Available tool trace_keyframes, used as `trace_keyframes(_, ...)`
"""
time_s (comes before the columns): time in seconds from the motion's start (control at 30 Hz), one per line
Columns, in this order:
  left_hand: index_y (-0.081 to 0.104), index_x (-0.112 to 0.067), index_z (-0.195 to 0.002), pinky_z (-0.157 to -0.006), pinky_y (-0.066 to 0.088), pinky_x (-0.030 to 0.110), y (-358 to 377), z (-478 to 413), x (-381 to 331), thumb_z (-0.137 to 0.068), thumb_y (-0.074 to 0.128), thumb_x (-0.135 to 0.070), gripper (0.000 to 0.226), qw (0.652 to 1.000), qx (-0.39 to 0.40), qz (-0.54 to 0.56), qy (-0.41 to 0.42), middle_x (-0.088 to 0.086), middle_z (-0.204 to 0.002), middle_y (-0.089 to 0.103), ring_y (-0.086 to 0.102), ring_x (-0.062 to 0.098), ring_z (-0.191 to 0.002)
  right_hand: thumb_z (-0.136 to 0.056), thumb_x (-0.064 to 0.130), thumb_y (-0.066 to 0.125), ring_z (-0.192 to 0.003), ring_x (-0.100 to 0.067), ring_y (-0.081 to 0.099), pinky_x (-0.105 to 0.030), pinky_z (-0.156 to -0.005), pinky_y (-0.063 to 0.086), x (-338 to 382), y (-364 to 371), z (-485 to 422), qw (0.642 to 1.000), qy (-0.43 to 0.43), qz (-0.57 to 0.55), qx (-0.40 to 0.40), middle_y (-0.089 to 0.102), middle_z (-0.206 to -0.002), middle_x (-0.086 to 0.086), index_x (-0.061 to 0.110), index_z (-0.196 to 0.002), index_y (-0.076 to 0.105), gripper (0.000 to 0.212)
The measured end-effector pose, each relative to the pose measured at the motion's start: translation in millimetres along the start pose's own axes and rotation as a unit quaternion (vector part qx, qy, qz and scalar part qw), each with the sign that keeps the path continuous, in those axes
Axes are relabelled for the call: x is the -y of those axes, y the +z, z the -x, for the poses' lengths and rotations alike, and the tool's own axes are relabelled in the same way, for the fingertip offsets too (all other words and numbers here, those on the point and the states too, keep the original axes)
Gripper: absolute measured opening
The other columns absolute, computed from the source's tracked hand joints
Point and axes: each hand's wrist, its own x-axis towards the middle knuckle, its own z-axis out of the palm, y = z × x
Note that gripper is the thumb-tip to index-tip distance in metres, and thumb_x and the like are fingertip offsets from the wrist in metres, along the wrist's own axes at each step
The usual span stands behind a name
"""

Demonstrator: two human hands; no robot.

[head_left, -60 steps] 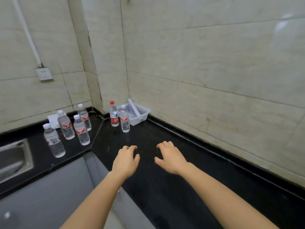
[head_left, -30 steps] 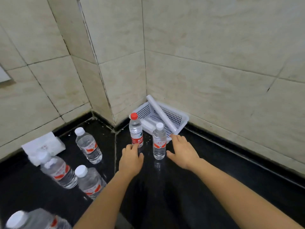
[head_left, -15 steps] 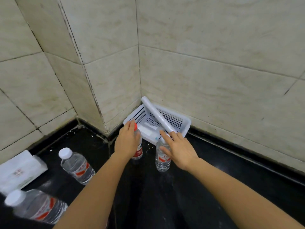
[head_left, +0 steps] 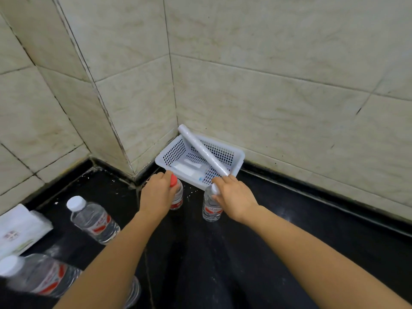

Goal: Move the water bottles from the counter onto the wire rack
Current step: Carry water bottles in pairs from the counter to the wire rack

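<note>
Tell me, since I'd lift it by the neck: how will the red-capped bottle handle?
The red-capped bottle looks full, so probably heavy for its size. Its thin clear wall may flex under the left hand. Tall and narrow, it could tip if nudged.

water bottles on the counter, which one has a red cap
The bottle in the left hand, standing just in front of the white basket: the red-capped bottle. The others in view have white caps.
</note>
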Motion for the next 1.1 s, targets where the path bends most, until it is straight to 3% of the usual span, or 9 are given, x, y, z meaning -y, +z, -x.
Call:
trace_keyframes(0.17, 0.058, -0.010, -0.088, -0.065, 0.046, 0.037, -16.9, 28.7, -29.2, -0.083, 0.063, -0.025, 0.017, 0.999, -0.004, 0.034, 0.040, 0.005, -0.078, 0.057, 0.055, 0.023, -0.078, -0.085, 0.029, 0.066, -0.092, -0.026, 0.061, -0.039, -0.075, 0.053, -26.3, -22.6, 32.1, 0.988, 0.075, -0.131, 0.007, 0.064, -0.108, -0.009, 0.015, -0.111, 0.057, 0.030)
trace_keyframes(0.37, 0.061, -0.016, -0.081, -0.060, 0.039, 0.029, -40.0, 82.1, -107.4, -0.080, 0.066, -0.029, 0.014, 0.987, 0.025, 0.137, 0.074, -0.003, -0.067, 0.053, 0.049, 0.012, -0.067, -0.074, 0.020, 0.074, -0.077, -0.015, 0.060, -0.035, -0.069, 0.051, -69.2, -68.5, 115.1, 0.965, 0.102, -0.240, -0.018, 0.067, -0.087, -0.001, 0.021, -0.090, 0.064, 0.019)
trace_keyframes(0.47, 0.065, -0.024, -0.089, -0.066, 0.043, 0.030, -40.3, 114.5, -156.9, -0.079, 0.068, -0.032, 0.013, 0.978, 0.049, 0.181, 0.094, -0.005, -0.074, 0.058, 0.053, 0.010, -0.071, -0.072, 0.017, 0.075, -0.063, -0.004, 0.052, -0.023, -0.058, 0.043, -93.5, -89.0, 178.7, 0.961, 0.109, -0.253, -0.023, 0.064, -0.075, 0.006, 0.021, -0.084, 0.066, 0.016)
trace_keyframes(0.6, 0.064, -0.023, -0.111, -0.077, 0.048, 0.038, -34.0, 157.8, -235.2, -0.079, 0.070, -0.034, 0.034, 0.969, 0.072, 0.201, 0.127, 0.002, -0.084, 0.064, 0.058, 0.018, -0.079, -0.070, 0.014, 0.075, -0.056, -0.001, 0.049, -0.015, -0.055, 0.040, -128.1, -110.0, 272.1, 0.954, 0.134, -0.264, -0.042, 0.060, -0.066, 0.011, 0.023, -0.079, 0.065, 0.016)
trace_keyframes(0.83, 0.065, -0.026, -0.115, -0.079, 0.049, 0.039, -25.0, 245.0, -385.9, -0.076, 0.072, -0.033, 0.040, 0.951, 0.066, 0.246, 0.176, -0.002, -0.084, 0.063, 0.058, 0.017, -0.082, -0.074, 0.011, 0.073, -0.057, 0.004, 0.051, -0.010, -0.053, 0.041, -190.4, -156.1, 447.8, 0.940, 0.161, -0.273, -0.123, 0.061, -0.069, 0.011, 0.018, -0.084, 0.067, 0.013)
trace_keyframes(0.97, 0.068, -0.023, -0.112, -0.085, 0.051, 0.039, -26.2, 290.3, -476.0, -0.072, 0.077, -0.025, 0.041, 0.924, 0.075, 0.322, 0.194, -0.001, -0.092, 0.068, 0.063, 0.016, -0.086, -0.075, 0.013, 0.072, -0.059, 0.000, 0.050, -0.017, -0.056, 0.041, -225.1, -185.2, 541.1, 0.932, 0.191, -0.263, -0.161, 0.061, -0.069, 0.010, 0.020, -0.082, 0.066, 0.012)
trace_keyframes(1.1, 0.067, -0.021, -0.114, -0.084, 0.052, 0.029, -29.9, 325.3, -560.9, -0.072, 0.078, -0.025, 0.043, 0.895, 0.097, 0.367, 0.234, -0.002, -0.099, 0.070, 0.064, 0.012, -0.087, -0.075, 0.016, 0.072, -0.064, -0.004, 0.054, -0.020, -0.059, 0.043, -257.2, -209.3, 623.0, 0.919, 0.235, -0.251, -0.193, 0.063, -0.072, 0.008, 0.024, -0.084, 0.065, 0.013)
